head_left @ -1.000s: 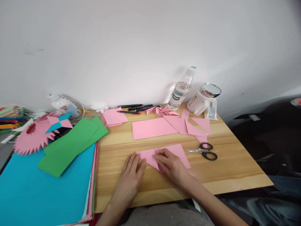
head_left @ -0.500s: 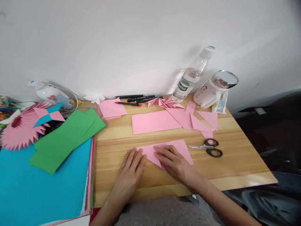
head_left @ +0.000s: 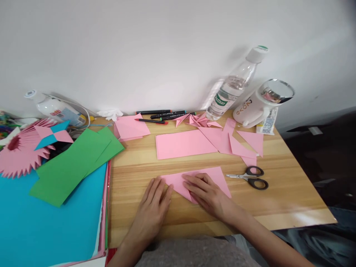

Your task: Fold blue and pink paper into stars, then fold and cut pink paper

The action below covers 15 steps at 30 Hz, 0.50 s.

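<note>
A pink sheet of paper (head_left: 218, 178) lies on the wooden table close in front of me, one corner folded over along a slanting edge. My left hand (head_left: 155, 202) rests flat at its left tip, fingers stretched out over the corner. Across the middle of the sheet lies my right hand (head_left: 205, 193), its fingers extended and pressing on the paper. Part of the fold is hidden under the right hand. Just right of the sheet are black-handled scissors (head_left: 251, 177), blades slightly apart and pointing left.
Behind the sheet lie pink paper strips (head_left: 186, 144) and pink offcuts (head_left: 243, 148). Markers (head_left: 154, 112), a water bottle (head_left: 233, 87) and a white mug (head_left: 257, 104) line the wall. Green paper (head_left: 72, 163) and blue sheets (head_left: 50, 222) cover the left side. The table's right edge slopes away.
The view has shifted slightly, so the bottle, mug and scissors appear further right. Both hands stay on the pink paper in almost the same places.
</note>
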### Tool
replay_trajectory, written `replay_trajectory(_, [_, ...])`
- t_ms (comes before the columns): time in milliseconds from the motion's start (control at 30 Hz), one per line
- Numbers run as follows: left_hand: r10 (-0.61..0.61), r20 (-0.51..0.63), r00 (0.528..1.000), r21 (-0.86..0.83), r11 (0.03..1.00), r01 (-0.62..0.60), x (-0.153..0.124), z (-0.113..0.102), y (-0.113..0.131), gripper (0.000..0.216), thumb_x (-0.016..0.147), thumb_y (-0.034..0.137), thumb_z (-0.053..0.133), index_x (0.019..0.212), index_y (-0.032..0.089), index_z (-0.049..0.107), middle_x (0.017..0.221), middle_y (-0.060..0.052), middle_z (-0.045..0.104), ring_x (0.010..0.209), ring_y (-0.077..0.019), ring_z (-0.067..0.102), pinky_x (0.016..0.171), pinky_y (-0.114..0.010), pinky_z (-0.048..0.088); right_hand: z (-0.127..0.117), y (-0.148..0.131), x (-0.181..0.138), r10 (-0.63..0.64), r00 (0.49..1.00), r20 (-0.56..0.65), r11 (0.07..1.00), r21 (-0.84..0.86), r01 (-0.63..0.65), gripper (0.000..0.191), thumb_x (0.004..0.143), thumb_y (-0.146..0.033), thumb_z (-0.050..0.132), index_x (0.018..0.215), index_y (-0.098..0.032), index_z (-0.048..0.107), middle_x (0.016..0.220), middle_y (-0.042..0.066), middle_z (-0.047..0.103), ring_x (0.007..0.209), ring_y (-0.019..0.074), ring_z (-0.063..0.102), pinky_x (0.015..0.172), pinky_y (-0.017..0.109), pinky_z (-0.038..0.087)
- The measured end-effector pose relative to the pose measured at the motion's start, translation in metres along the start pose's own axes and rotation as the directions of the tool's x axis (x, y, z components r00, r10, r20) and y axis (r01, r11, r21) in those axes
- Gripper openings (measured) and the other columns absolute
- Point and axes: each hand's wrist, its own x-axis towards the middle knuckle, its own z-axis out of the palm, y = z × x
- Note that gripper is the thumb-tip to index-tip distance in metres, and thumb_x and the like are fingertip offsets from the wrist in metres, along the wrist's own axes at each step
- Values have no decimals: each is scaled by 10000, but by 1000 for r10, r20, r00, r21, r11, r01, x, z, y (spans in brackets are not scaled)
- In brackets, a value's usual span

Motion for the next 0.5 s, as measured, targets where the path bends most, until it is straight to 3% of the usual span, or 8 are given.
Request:
replay_trajectory(333, [-1, 33, 999, -20, 1000, 2, -2, -2, 2, 418, 850, 99, 439, 1266, 115, 487, 1294, -189, 497, 1288, -317, 355, 1003, -493, 389, 2, 0, 0, -15, 1000, -8, 1000, -22, 15, 336, 913, -155, 424, 1235, -175, 516, 1316, 112, 515, 1090, 242, 503, 884, 462, 504])
replay_trajectory(500, [-9, 56, 998, -17, 1000, 10, -3, -2, 1, 435, 851, 98, 429, 1284, 122, 469, 1324, -181, 476, 1333, -317, 273, 1006, -489, 389, 2, 0, 1, -26, 999, -27, 1000, -16, 26, 336, 900, -136, 438, 1220, -177, 528, 1318, 114, 517, 1068, 237, 516, 870, 451, 513])
